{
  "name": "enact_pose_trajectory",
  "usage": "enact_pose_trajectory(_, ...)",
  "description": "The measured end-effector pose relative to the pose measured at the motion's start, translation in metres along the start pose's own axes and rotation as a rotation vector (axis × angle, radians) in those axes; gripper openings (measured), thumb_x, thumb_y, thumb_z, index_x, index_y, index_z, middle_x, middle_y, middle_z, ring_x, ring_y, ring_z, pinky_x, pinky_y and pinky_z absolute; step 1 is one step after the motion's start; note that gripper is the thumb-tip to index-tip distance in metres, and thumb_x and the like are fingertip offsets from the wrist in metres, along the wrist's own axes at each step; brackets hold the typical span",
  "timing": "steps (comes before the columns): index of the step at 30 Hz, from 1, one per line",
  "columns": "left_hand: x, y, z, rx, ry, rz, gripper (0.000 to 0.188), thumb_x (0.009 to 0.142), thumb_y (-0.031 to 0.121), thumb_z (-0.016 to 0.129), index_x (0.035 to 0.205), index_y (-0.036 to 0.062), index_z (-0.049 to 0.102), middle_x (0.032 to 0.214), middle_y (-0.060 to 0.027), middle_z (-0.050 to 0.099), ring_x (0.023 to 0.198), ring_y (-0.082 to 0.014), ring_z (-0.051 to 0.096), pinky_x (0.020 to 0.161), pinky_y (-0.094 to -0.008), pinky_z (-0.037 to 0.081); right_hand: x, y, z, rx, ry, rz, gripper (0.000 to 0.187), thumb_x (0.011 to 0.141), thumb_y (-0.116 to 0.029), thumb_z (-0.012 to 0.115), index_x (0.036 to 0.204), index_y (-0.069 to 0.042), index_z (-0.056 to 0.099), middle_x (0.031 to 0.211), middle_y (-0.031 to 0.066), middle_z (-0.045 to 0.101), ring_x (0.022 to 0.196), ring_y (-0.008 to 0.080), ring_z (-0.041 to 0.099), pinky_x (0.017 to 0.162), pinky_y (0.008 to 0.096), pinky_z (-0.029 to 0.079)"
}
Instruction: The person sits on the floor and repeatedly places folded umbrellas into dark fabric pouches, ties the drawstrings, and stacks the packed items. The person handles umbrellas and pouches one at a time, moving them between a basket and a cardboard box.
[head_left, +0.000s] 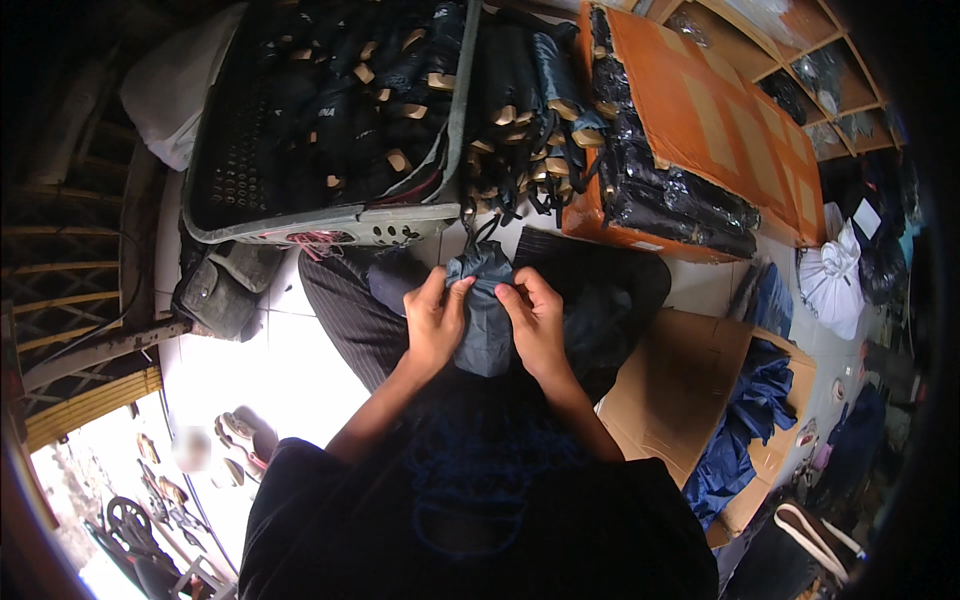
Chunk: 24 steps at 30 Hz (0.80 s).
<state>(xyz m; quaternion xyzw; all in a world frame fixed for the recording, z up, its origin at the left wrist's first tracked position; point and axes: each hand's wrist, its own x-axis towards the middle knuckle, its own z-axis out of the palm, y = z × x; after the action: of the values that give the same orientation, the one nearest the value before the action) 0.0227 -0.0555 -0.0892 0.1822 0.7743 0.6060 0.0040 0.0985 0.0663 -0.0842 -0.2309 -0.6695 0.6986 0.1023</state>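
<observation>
A grey-blue fabric sleeve hangs in front of me above my crossed legs, with a dark strap loop at its far end. My left hand pinches its left edge between thumb and fingers. On the opposite edge, my right hand grips the cloth in the same way, thumb on top. The fabric is gathered and wrinkled between the two hands. Whether anything is inside the sleeve, I cannot tell. Just beyond lie folded umbrellas with light wooden handles and wrist straps.
A large grey plastic basket at the far left holds many dark folded umbrellas. An orange carton with plastic-wrapped black packs stands far right. Near right, an open cardboard box contains blue cloth. A grey bag lies left.
</observation>
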Motion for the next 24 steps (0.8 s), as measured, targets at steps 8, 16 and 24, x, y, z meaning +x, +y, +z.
enact_pose_trajectory(8,0.025,0.047,-0.025,0.039,-0.188,0.099,0.031,0.077,0.012,0.077,0.099,-0.0003,0.059,0.081,-0.0130,0.060,0.065,-0.0217,0.060,0.061,-0.0311,0.049,0.004,-0.017,0.005,0.006,0.055,-0.165,0.011,0.096,-0.010,0.052,0.101,-0.002,0.056,0.089,-0.0026,0.057,0.078,0.0031,0.047,0.069,0.0185,0.039)
enact_pose_trajectory(16,0.231,0.030,-0.107,0.535,-0.300,0.555,0.016,0.084,0.003,0.054,0.100,0.0027,0.057,0.094,-0.0168,0.064,0.080,-0.0360,0.064,0.068,-0.0424,0.051,0.014,-0.013,-0.013,0.084,0.195,-0.089,0.015,0.100,-0.015,0.047,0.100,-0.004,0.058,0.082,-0.0065,0.052,0.075,-0.0002,0.045,0.068,0.0167,0.038)
enact_pose_trajectory(24,0.323,-0.154,-0.138,1.515,-0.820,1.046,0.039,0.083,0.016,0.058,0.121,0.0255,0.055,0.134,-0.0025,0.043,0.130,-0.0257,0.037,0.091,-0.0565,0.044,0.014,-0.005,-0.008,0.176,0.251,-0.025,0.015,0.099,-0.013,0.047,0.101,-0.002,0.057,0.084,-0.0034,0.056,0.076,0.0021,0.050,0.068,0.0186,0.042)
